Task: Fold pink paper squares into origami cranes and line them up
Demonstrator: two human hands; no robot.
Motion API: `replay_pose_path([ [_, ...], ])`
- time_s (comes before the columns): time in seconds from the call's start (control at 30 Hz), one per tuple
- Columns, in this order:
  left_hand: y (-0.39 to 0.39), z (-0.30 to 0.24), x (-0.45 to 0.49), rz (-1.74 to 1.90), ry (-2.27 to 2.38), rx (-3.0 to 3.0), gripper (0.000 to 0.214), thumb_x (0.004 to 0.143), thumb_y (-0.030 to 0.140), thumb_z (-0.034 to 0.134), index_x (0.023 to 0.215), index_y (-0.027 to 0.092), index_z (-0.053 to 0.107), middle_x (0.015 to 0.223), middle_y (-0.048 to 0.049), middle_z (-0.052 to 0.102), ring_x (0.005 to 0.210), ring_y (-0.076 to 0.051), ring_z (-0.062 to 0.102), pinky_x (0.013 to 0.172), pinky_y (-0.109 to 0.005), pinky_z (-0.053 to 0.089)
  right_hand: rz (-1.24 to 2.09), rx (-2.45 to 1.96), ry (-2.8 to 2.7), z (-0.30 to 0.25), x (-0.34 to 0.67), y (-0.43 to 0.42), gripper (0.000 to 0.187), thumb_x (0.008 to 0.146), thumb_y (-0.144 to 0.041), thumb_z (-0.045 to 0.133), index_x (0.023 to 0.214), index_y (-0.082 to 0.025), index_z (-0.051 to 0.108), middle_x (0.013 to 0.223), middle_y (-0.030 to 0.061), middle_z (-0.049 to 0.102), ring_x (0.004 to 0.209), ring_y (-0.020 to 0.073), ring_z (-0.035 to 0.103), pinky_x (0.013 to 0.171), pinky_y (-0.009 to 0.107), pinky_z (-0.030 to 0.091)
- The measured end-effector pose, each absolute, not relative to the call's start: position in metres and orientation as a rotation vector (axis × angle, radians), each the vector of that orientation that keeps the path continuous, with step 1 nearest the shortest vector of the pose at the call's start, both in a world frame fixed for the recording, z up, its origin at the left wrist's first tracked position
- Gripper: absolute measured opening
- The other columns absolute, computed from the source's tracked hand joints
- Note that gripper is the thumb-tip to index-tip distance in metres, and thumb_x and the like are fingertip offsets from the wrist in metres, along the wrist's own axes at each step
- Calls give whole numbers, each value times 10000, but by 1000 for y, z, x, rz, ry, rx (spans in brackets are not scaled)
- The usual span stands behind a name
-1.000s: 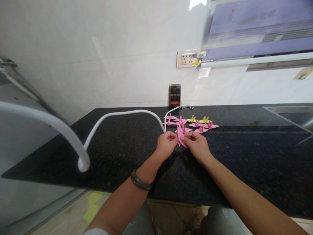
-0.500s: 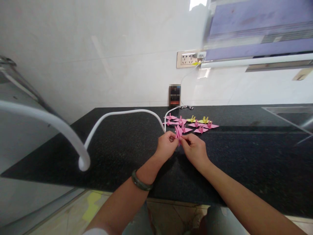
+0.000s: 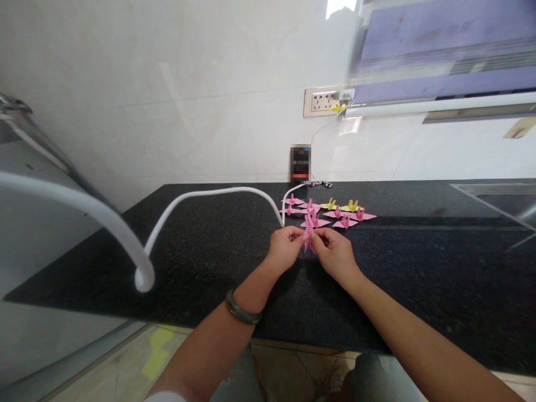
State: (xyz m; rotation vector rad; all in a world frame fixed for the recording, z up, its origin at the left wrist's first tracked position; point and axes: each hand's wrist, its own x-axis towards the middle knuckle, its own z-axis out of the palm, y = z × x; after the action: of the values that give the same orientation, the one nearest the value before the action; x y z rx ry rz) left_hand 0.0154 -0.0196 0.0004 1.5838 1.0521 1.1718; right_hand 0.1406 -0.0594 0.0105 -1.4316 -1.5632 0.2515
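Note:
Both hands pinch a small folded pink paper piece (image 3: 309, 234) just above the black countertop (image 3: 209, 251). My left hand (image 3: 285, 248) grips its left side with closed fingers; a dark bangle is on that wrist. My right hand (image 3: 335, 254) grips its right side, fingers pressed together. Just beyond the hands lie several finished paper cranes (image 3: 330, 215), mostly pink, two of them yellow.
A thick white hose (image 3: 201, 196) curves across the counter from the left to the cranes. A small dark device (image 3: 300, 164) leans against the white wall, wired to a socket (image 3: 322, 101). A sink edge (image 3: 494, 192) lies far right. The counter's front edge runs below my forearms.
The pink paper has become narrower and more upright between my fingers, and both hands have drawn slightly closer together. The cranes on the counter have not moved.

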Motion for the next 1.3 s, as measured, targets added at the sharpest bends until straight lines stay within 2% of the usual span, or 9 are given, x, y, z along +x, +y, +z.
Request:
replay_pose_path([
  [0.2,-20,4,17,1111,949,1383,213,596,288,623,715,113,602,627,-23,587,548,-93,511,553,-223,421,440,-1422,-1477,8,144,-56,179,715,-295,447,682,-164,565,565,5,552,492,118,468,482,230,362],
  [0.4,-21,8,16,1087,784,1208,200,637,281,598,718,100,574,626,-17,560,544,-65,489,564,-203,403,690,-1239,-1367,9,142,-55,165,730,-310,451,701,-164,521,560,-12,491,489,104,429,472,219,358],
  [0.63,-23,15,16,1029,741,1050,205,582,259,649,665,101,550,579,-5,535,514,-63,492,560,-220,415,912,-1105,-1229,11,140,-54,190,709,-344,493,700,-157,523,563,-18,481,471,87,417,459,209,362],
  [0.83,-21,10,15,1076,763,1041,221,562,253,667,682,85,589,610,-26,580,542,-79,522,592,-243,429,1037,-1089,-1182,12,142,-55,198,661,-350,548,712,-160,555,590,-10,511,483,91,444,460,223,405],
  [1.03,-20,8,14,1126,820,1089,256,543,253,681,721,83,614,650,-43,607,578,-100,547,625,-267,445,1001,-1125,-1177,10,142,-53,178,665,-330,541,694,-154,544,603,2,521,492,95,461,462,228,420],
  [1.2,-20,7,15,1178,851,1171,263,528,253,686,732,100,622,648,-36,607,581,-103,541,612,-267,447,907,-1115,-1217,6,142,-51,238,654,-288,551,864,-192,494,593,-34,517,479,93,469,462,225,421],
  [1.3,-20,7,15,1211,873,1238,260,512,256,692,715,105,630,652,-37,610,585,-103,536,613,-261,443,820,-1122,-1305,4,143,-51,181,662,-265,548,822,-184,522,597,-29,514,486,87,460,472,218,412],
])
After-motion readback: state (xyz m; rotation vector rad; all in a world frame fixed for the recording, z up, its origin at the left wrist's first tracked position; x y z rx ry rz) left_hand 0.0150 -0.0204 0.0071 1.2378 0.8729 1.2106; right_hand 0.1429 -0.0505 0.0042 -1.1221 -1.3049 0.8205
